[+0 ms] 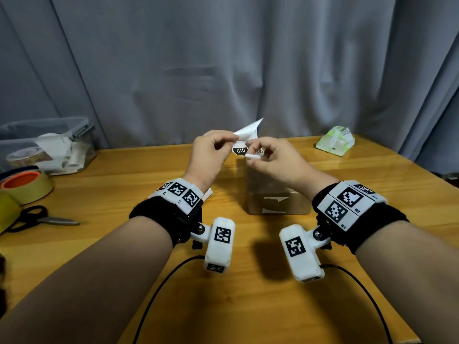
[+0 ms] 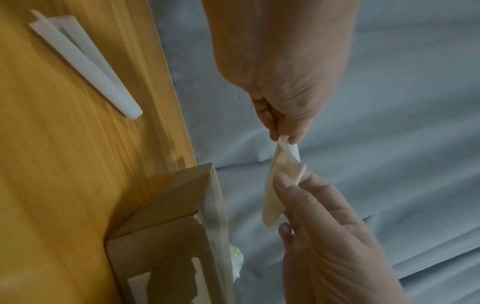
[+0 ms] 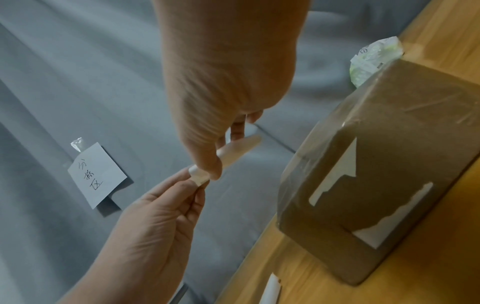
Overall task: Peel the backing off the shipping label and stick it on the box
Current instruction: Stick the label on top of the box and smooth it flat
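Observation:
Both hands hold the shipping label (image 1: pixel 244 142) in the air above the brown cardboard box (image 1: pixel 278 197). The label is white, with a black patch reading "010". My left hand (image 1: pixel 232 141) pinches its upper left corner, which bends up to a point. My right hand (image 1: pixel 249 155) pinches a curled white edge at the lower right. I cannot tell which layer each hand has. In the left wrist view the label (image 2: pixel 275 185) hangs between the left hand (image 2: pixel 284 138) and the right hand (image 2: pixel 288 179). The box (image 3: pixel 376 164) carries torn white scraps on its side.
A curled white paper strip (image 2: pixel 85 63) lies on the wooden table (image 1: pixel 124 244) left of the box. At far left are a clear bin (image 1: pixel 49 145), tape rolls (image 1: pixel 27 184) and scissors (image 1: pixel 42 219). A green-white packet (image 1: pixel 335 142) sits at back right. A handwritten note (image 3: pixel 97 174) hangs on the grey curtain.

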{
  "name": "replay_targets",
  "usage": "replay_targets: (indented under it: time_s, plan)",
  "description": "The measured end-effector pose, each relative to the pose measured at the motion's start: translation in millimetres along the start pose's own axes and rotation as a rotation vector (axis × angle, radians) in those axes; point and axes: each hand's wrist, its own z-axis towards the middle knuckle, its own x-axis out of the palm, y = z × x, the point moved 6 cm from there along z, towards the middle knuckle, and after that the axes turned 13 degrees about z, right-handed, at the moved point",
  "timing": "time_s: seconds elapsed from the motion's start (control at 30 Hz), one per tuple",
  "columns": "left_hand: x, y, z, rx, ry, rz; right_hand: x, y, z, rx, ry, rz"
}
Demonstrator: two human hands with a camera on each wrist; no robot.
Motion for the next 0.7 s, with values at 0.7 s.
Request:
replay_targets:
  time_s: [0.7]
  plan:
    - [6, 23, -21, -0.268, 0.285, -0.278, -28, -72, -21, 0.541, 0.071, -0.245]
